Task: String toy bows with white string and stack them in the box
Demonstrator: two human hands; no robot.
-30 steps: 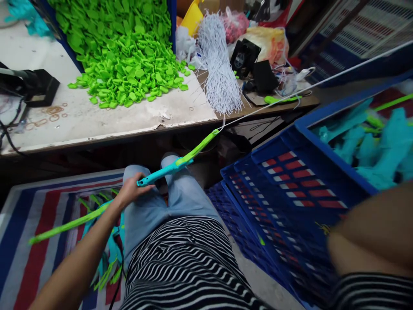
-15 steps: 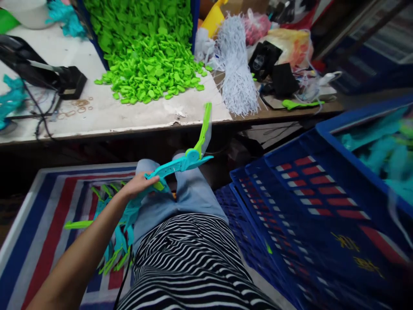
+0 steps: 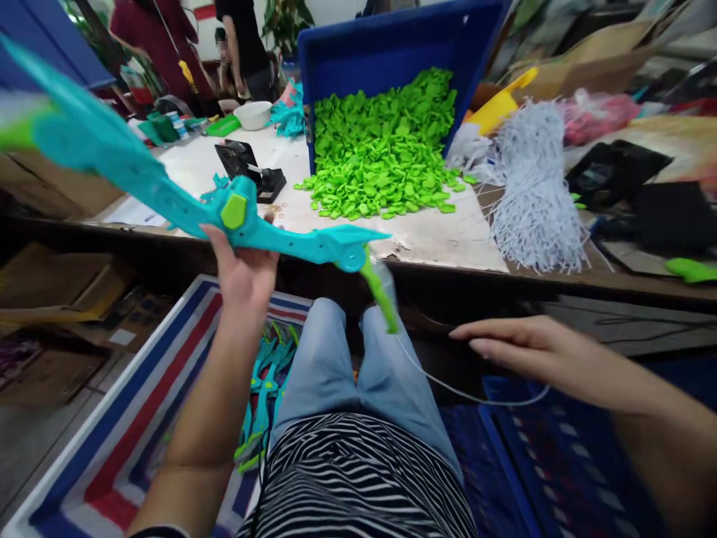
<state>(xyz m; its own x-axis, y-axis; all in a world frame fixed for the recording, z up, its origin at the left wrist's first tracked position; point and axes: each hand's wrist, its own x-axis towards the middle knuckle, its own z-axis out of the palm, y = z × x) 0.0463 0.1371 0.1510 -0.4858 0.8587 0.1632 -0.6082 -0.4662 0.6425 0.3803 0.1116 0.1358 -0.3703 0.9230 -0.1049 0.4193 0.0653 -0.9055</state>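
Observation:
My left hand (image 3: 246, 276) is closed around the middle of a turquoise toy bow (image 3: 296, 243) with a green inset and green tips, raised above my lap. A thin white string (image 3: 464, 396) trails from the bow's right tip and curves toward my right hand (image 3: 520, 344). That hand is stretched out over the right side, apart from the bow, its visible fingers extended. The string's far end passes by the underside of this hand; no grip on it shows. The bow's left end is blurred and cut off by the frame.
A blue crate (image 3: 470, 45) spills green plastic pieces (image 3: 386, 172) onto the table (image 3: 437, 254). Beside it lies a bundle of white strings (image 3: 538, 187). More bows (image 3: 269, 388) rest on a striped sheet (image 3: 140, 418) at my left. Blue baskets (image 3: 504, 463) stand right; people are at the back.
The bow, held in my left hand, has been lifted up and leftward from my lap. My right hand has come into view. The view has swung up, showing people behind the table.

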